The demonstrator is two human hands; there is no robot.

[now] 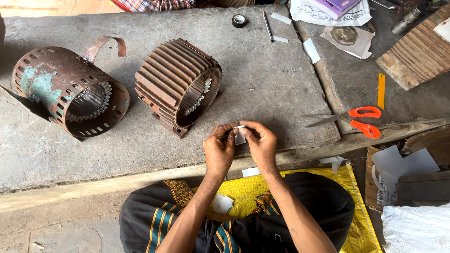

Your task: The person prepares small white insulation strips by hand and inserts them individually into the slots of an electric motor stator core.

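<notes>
Pinching a small white paper strip (pixel 239 135) between both sets of fingertips, the left hand (pixel 219 149) and right hand (pixel 262 144) meet just above the near edge of the stone worktop (pixel 262 79), w/ the strip held in the air, not resting on anything. Both hands are closed on it, thumbs and forefingers doing the work.

Risks, as I judge them: strip is thin and small, so a hard pinch or uneven pull could crease it crooked or tear it. If either grip loosens it probably drops into the lap, among other white scraps (pixel 222 203) on the yellow cloth (pixel 300 187), easy to mix up.

Ribbed rusty motor housing (pixel 177 84) lies on its side near the hands, its open end w/ slotted teeth facing them; sharp rusty edges could scratch knuckles or snag the paper if it goes in there. A second rusty drum (pixel 70 91) lies further left. Orange-handled scissors (pixel 356 118) lie blades open at right, well apart from the hands, but a blind reach that way could nick a finger.
</notes>
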